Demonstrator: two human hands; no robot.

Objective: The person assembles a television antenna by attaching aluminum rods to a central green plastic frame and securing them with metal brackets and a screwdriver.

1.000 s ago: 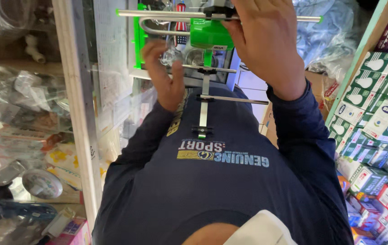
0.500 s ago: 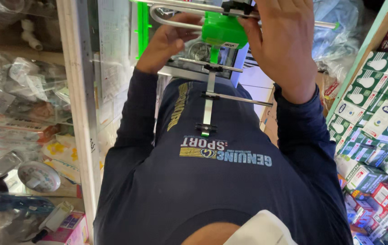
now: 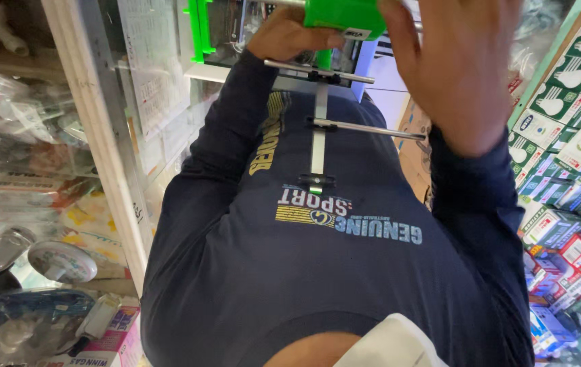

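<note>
I look down my dark blue printed shirt at a metal aerial (image 3: 318, 136) held in front of my chest. It has a flat boom, thin cross rods (image 3: 372, 129) and a bright green plastic housing (image 3: 345, 13) at the top edge of the view. My right hand (image 3: 457, 75) shows its back, with the fingers curled over the housing's right end. My left hand (image 3: 289, 34) is closed on the aerial just left of the housing; the part inside its fingers is hidden.
A white-framed glass cabinet (image 3: 100, 136) stands at the left, stuffed with bagged goods. Below it lie a round metal part (image 3: 63, 261) and packets. Stacked green-and-white bulb boxes (image 3: 575, 102) fill the shelves at the right. A green plastic bracket (image 3: 198, 27) hangs top left.
Both hands and the aerial have shifted up towards the top of the view. The green housing is now partly cut off, and my right hand covers more of it.
</note>
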